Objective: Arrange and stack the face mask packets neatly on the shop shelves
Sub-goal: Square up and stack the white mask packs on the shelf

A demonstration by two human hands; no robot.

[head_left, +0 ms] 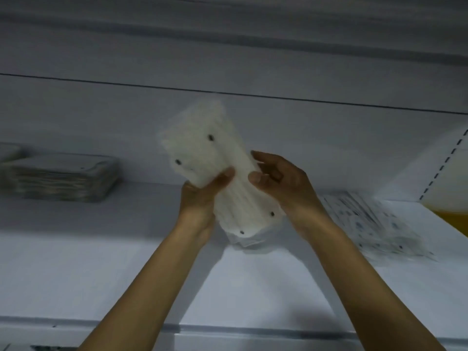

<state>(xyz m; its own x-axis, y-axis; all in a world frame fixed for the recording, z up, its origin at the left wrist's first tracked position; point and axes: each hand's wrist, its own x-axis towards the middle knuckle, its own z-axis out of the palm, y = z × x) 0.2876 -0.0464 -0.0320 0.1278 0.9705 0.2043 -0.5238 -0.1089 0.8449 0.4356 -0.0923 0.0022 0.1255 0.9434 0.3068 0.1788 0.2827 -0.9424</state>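
A thick bundle of white face mask packets point(202, 150) is held tilted above the white shelf point(76, 262), its top end leaning to the left. My left hand point(202, 196) grips the bundle from the left and underneath, thumb across its front. My right hand point(278, 183) holds its right edge, thumb on the front and fingers curled behind. The bundle's lower end hangs just above the shelf surface. The picture is blurred by motion.
A flat grey stack of packets point(63, 178) lies on the shelf at the far left. Spotted clear packets point(374, 224) lie spread at the right. A slotted white upright point(440, 168) and something yellow point(453, 219) close the right side. The shelf's front lip point(253, 333) runs below.
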